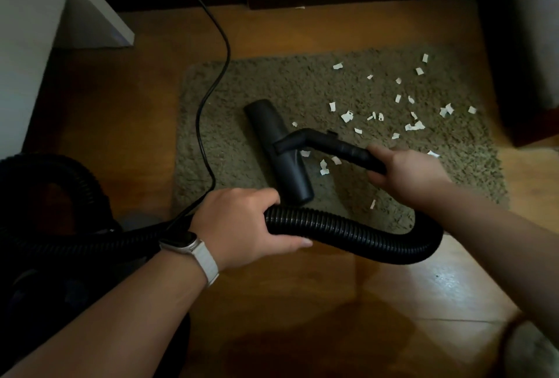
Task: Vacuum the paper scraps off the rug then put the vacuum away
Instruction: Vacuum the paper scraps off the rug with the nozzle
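Head view: the floor nozzle (279,150) is seen lying flat on the rug (242,96), its long axis running from far-left to near-right. The bulk of the paper scraps (348,116) is spread to its right, over the far right part of the rug, with a few just beside the nozzle's right flank and one near the rug's near edge. The coming sweep is therefore judged to be a move rightward and away, broadside to the nozzle's length. The right hand (405,170) is the nearer one to the scraps; it is clenched round the rigid bent handle (329,143), which reaches leftward from the hand to the nozzle's middle, with the forearm stretched forward from the lower right. The left hand (242,223), a watch (181,240) on its wrist, is wrapped over the ribbed hose (363,235), knuckles up and thumb along the near side; from it the hose loops right over the wooden floor (302,302) and up toward the right hand. The vacuum body (45,196) is made out dimly at the left, well apart from the scraps, and the power cord (216,54) is laid across the rug's left part
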Available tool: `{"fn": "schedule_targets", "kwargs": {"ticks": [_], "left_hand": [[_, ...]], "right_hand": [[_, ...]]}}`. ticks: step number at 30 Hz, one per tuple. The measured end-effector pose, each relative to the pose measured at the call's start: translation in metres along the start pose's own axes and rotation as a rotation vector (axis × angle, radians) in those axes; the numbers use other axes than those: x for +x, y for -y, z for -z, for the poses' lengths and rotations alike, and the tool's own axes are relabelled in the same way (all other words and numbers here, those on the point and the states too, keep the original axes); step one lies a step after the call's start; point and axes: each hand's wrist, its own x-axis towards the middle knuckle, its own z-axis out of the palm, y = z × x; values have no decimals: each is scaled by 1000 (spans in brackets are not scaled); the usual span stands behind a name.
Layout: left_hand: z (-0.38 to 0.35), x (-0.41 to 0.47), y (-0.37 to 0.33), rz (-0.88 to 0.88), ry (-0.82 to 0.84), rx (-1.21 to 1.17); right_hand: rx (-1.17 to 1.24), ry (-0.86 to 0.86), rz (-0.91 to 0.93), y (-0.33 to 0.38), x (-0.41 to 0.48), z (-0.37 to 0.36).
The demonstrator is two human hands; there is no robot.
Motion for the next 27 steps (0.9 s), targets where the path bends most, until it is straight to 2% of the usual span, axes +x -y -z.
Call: {"fn": "schedule_targets", "kwargs": {"ticks": [2, 5, 8, 17, 27], "left_hand": [[0, 0, 2, -12, -5, 7], [-1, -2, 5, 8, 71, 25], [-2, -3, 6, 23, 111, 67], [-7, 5, 4, 13, 110, 102], [-8, 9, 2, -29, 145, 102]], "right_hand": [[26, 5, 46, 12, 0, -4], [18, 37, 123, 26, 4, -8], [25, 95, 133, 29, 8, -15], [249, 144, -26, 3, 8, -41], [353, 112, -176, -5, -14, -49]]}}
